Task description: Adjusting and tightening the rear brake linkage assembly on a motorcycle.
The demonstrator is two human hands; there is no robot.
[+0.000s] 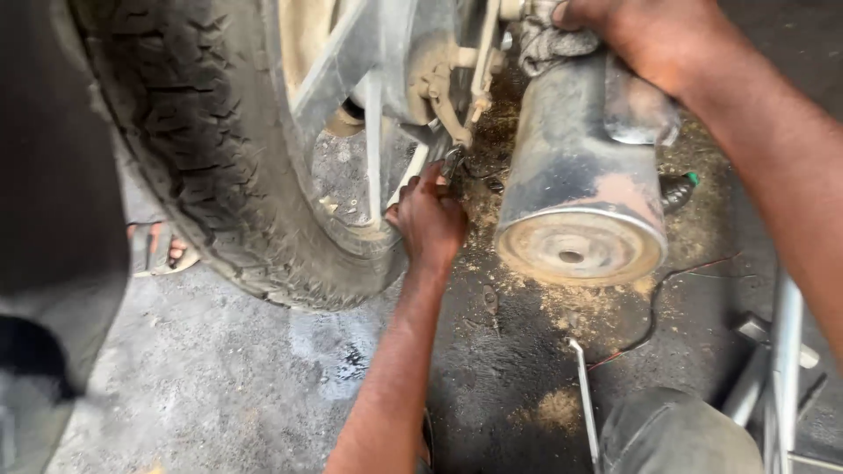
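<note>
Small metal tool (452,162) pinched in closed left hand (428,219), just under grimy brake linkage (443,92). Right beside, dull rust-stained cylindrical exhaust (580,189); right hand (645,35) clamped on its upper end over grey rag (544,44). Leftward, knobbly rubber tyre (202,149). Beneath, oily concrete floor (219,377) dusted with sawdust.

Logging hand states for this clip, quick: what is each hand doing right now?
Left hand: closed around a small metal tool by the wheel.
Right hand: closed, gripping a rag atop the exhaust muffler.
</note>
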